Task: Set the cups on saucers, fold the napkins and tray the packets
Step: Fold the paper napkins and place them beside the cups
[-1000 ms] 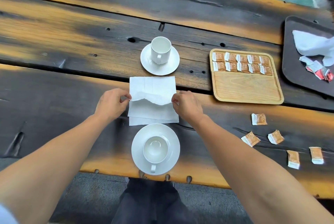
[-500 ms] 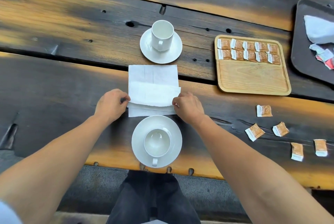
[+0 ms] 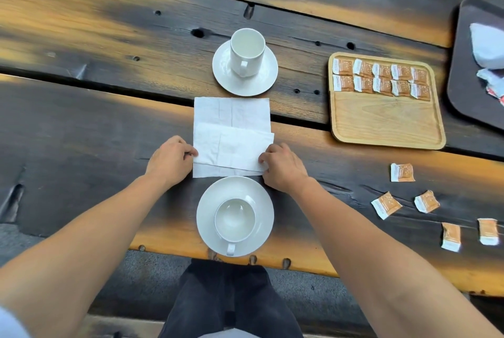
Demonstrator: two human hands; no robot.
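So I've got the napkin (image 3: 231, 135) flat on the desk (image 3: 81, 124) between the two saucers, long axis left-right. Left hand (image 3: 170, 161) and right hand (image 3: 283, 167) each have fingers pinching a near corner; the fold goes away from me.

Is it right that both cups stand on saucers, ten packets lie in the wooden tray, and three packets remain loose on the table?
Not quite. The head view shows five loose packets on the table, not three. The rest holds: both cups stand on saucers, and ten packets lie in the wooden tray.
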